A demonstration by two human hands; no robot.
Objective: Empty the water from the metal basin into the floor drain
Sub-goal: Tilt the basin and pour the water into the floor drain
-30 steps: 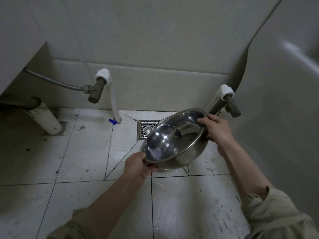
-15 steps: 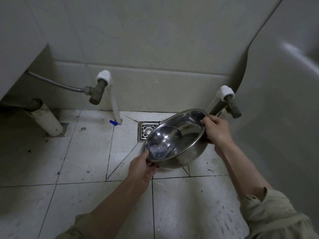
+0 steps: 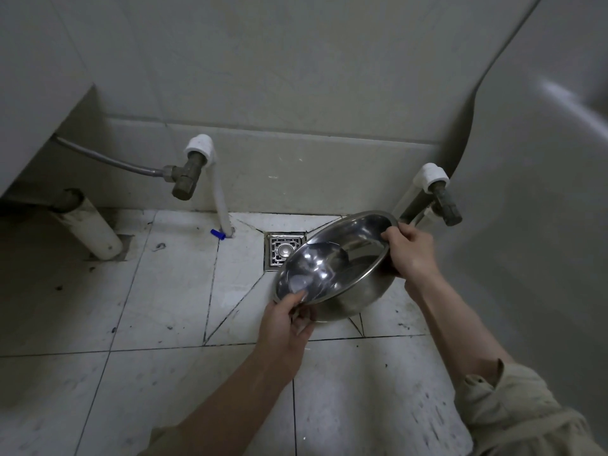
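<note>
I hold the metal basin (image 3: 332,268) in both hands above the tiled floor (image 3: 164,291), tipped so its open side faces up and to the left. My left hand (image 3: 286,327) grips the low near edge of the rim, thumb on the inside and the other fingers curled underneath. My right hand (image 3: 411,255) closes over the high far edge, fingers wrapped over the rim and the palm against the outer wall. The low edge of the basin hangs just over the right side of the square floor drain (image 3: 283,251), hiding part of its grate. I see a shallow sheen on the inner wall, but I cannot tell how much water is in it. A white pipe with a valve (image 3: 187,176) stands to the left of the drain, and a second valve (image 3: 442,200) sits just behind my right hand, near the basin's high edge.
</note>
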